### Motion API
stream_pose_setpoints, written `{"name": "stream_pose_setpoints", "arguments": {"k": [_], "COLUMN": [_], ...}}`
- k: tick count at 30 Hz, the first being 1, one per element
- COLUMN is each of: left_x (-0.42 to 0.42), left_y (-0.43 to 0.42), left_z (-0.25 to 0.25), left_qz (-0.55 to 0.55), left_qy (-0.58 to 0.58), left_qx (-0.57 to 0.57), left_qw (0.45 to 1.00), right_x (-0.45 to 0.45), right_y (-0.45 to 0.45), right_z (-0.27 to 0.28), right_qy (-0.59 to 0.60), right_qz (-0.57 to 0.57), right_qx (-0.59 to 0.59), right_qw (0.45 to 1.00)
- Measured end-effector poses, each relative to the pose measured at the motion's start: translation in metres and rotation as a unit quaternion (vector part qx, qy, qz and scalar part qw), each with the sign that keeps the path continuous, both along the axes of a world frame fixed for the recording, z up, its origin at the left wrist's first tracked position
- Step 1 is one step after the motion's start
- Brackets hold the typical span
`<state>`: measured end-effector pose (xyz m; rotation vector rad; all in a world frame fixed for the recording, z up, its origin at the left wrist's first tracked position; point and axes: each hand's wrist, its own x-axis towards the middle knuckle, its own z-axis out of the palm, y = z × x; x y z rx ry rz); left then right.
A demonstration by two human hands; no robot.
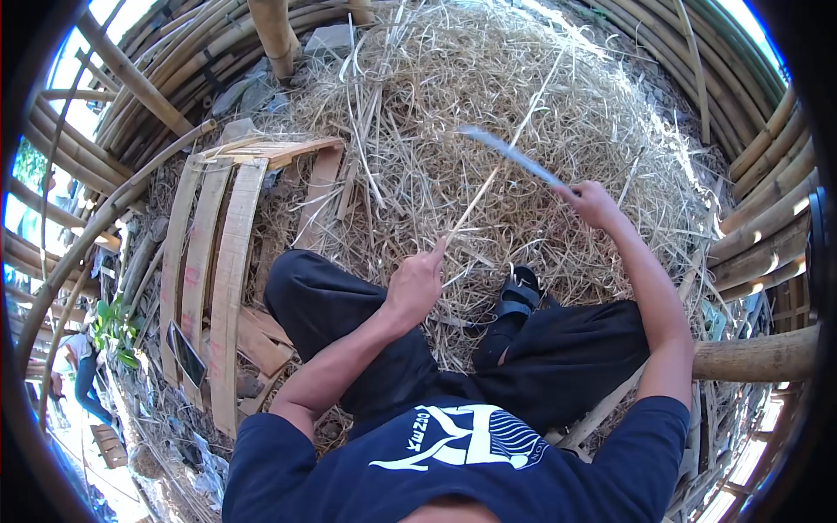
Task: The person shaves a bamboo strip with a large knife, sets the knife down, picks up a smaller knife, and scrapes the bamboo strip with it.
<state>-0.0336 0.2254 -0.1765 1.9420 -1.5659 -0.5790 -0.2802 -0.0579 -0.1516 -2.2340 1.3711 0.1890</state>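
Observation:
My left hand [418,283] is closed on the near end of a thin pale bamboo strip [475,200], above my bent knee. The strip points up and away over a heap of curled shavings [418,131]. To the right, my right hand [589,204] grips the handle of a long knife [514,159]. Its blade points up and left, crossing near the strip; whether they touch I cannot tell.
At the left stands a slatted wooden crate [228,288] with a dark phone-like object [186,355] on it. Bamboo poles [758,240] curve around both sides. A sandalled foot [516,301] rests between my knees. Another person [83,370] is at the far left.

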Motion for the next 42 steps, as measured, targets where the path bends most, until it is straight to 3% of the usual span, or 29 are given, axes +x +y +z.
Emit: {"name": "stream_pose_setpoints", "arguments": {"k": [4,7,12,14,18,22,24,27,28,31,33,34,36,42], "left_x": [-0.003,0.001,-0.001,-0.002,-0.004,-0.001,-0.003,-0.003,-0.003,-0.003,-0.001,-0.002,0.0,0.004], "left_y": [-0.005,-0.004,-0.005,-0.001,0.004,0.001,0.0,-0.001,-0.001,0.002,0.007,0.009,0.007,0.002], "left_z": [0.001,-0.006,-0.001,0.003,-0.006,-0.006,-0.004,-0.008,-0.007,-0.002,-0.002,-0.003,-0.002,-0.004], "left_qz": [-0.005,-0.006,0.005,-0.003,0.004,0.012,0.012,0.01,0.012,0.013,0.015,0.012,0.01,0.007], "left_qy": [0.024,0.008,-0.001,-0.004,-0.004,0.002,0.0,-0.007,-0.008,0.017,0.012,0.01,0.023,0.028], "left_qx": [-0.013,-0.018,0.002,0.008,-0.027,-0.007,0.0,-0.002,-0.001,-0.013,-0.012,-0.01,-0.012,0.014], "left_qw": [1.0,1.0,1.0,1.0,1.0,1.0,1.0,1.0,1.0,1.0,1.0,1.0,1.0,0.999], "right_x": [-0.019,-0.014,0.001,0.005,-0.013,-0.008,0.003,0.011,0.012,0.007,-0.008,-0.015,-0.028,-0.021], "right_y": [-0.007,0.018,0.031,0.02,-0.017,0.008,0.032,0.043,0.04,0.024,-0.003,-0.014,-0.029,0.018], "right_z": [0.003,0.005,0.007,0.01,0.006,0.021,0.026,0.018,0.017,0.018,0.003,-0.005,-0.014,0.008], "right_qy": [-0.002,0.015,-0.039,0.056,-0.013,0.041,0.019,0.016,0.015,0.041,0.016,0.017,-0.015,-0.006], "right_qz": [-0.041,-0.055,0.115,0.153,-0.054,-0.065,0.009,0.162,0.164,0.132,-0.014,-0.012,-0.124,-0.039], "right_qx": [-0.053,-0.009,0.005,-0.001,-0.05,-0.011,0.026,-0.022,-0.022,-0.042,-0.041,-0.044,-0.138,-0.065], "right_qw": [0.998,0.998,0.993,0.987,0.997,0.997,0.999,0.986,0.986,0.989,0.999,0.999,0.983,0.997]}}
